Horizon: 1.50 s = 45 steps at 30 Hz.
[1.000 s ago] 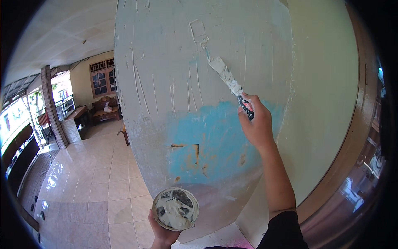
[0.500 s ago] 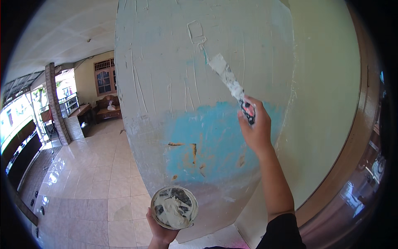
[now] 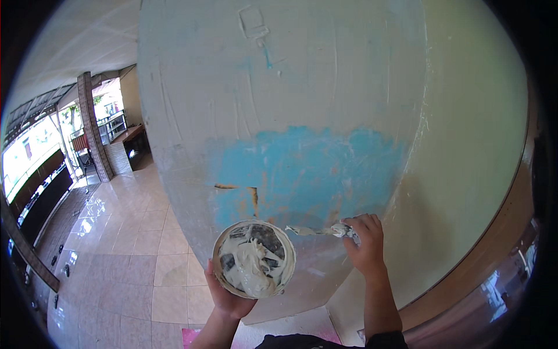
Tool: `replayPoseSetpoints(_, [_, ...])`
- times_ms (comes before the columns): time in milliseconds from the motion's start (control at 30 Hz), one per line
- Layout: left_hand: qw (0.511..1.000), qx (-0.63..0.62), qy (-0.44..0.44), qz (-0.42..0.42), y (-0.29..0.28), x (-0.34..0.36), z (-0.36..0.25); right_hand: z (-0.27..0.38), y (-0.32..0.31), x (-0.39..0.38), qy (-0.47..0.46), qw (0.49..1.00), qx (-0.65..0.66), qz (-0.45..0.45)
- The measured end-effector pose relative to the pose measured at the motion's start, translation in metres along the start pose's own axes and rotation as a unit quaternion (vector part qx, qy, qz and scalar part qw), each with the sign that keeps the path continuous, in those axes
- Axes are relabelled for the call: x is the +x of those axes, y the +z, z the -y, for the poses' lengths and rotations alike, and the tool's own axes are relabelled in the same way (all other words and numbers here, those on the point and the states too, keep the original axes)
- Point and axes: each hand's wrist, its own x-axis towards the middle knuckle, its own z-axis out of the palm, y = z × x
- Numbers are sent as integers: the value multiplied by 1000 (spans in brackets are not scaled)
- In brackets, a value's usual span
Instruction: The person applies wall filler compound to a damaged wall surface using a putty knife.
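My left hand (image 3: 228, 298) holds a round bowl (image 3: 218, 251) from below and its left side. Inside lies thick off-white putty (image 3: 251, 269), with dark patches of the bottom showing through. My right hand (image 3: 367, 241) is wrapped round the handle of a putty knife (image 3: 317, 231), whose putty-smeared blade points left, close to the bowl's right rim. Before me stands a wall (image 3: 302, 99) with ridges of pale filler over its upper part. Lower down, a turquoise patch (image 3: 302, 168) bears brownish scuffs and a dark L-shaped crack (image 3: 254, 200).
A yellowish wall (image 3: 476, 128) meets the work wall at the right, edged by a curved-looking brown frame (image 3: 514, 215). Glossy floor tiles (image 3: 139, 232) stretch away on the left, toward a pillar (image 3: 93, 128) and a counter (image 3: 129, 135). A white, pink-edged surface (image 3: 290, 328) lies below me.
My right hand has brought the putty knife down from the upper wall to beside the bowl, turning its blade leftward. The bowl is raised slightly. The view has shifted a little.
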Motion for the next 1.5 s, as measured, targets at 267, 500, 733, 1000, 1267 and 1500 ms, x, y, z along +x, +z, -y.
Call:
replayPoseSetpoints(267, [999, 8, 2, -31, 9, -4, 3, 0, -4, -4, 25, 995, -94, 31])
replayPoseSetpoints(500, [999, 10, 16, -28, 13, -3, 8, -3, -1, -11, 8, 997, -63, 45])
replayPoseSetpoints(733, [997, -16, 36, -61, 6, -2, 16, -9, -1, -7, 42, 991, 85, 94])
replayPoseSetpoints(1000, [994, 18, 55, -96, -1, -4, 26, -14, 6, -7, 237, 818, 451, 268])
replayPoseSetpoints(1267, [993, 32, 73, -88, -5, -2, 28, -43, 47, -23, 273, 693, 589, 313])
replayPoseSetpoints(1500, [995, 26, 54, -80, -14, 0, 23, -25, 28, 12, 237, 798, 530, 161])
